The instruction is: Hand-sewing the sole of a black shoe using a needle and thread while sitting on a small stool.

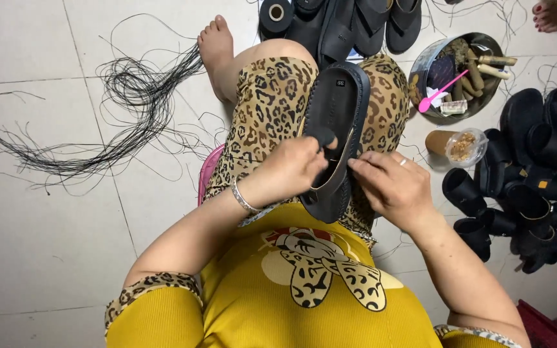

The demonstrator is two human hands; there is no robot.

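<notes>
We're looking down at a black sandal sole (338,122) propped on the person's lap, its far end rounded, a stitched ridge running around its edge and a tan inner face showing near the hands. It lies lengthwise between the leopard-print knees, pointing away from us. The left hand (291,169) is closed around a dark strap piece at the sole's near half, fingers curled tight, a silver bracelet (245,198) at the wrist. The right hand (391,187) presses in from the right, fingertips pinched narrow against the sole's edge; what they pinch is too small for us to tell.

Now the containers: far right, a round metal tin (423,67) holds wooden-handled tools and a pink plastic spoon (443,90). Just near it, a small clear cup (478,138) holds tan bits. Right of that sits a heap of black sandal parts (536,167). Off to the left, a loose bundle of black thread (124,109) sprawls across the tiled floor (27,245).
</notes>
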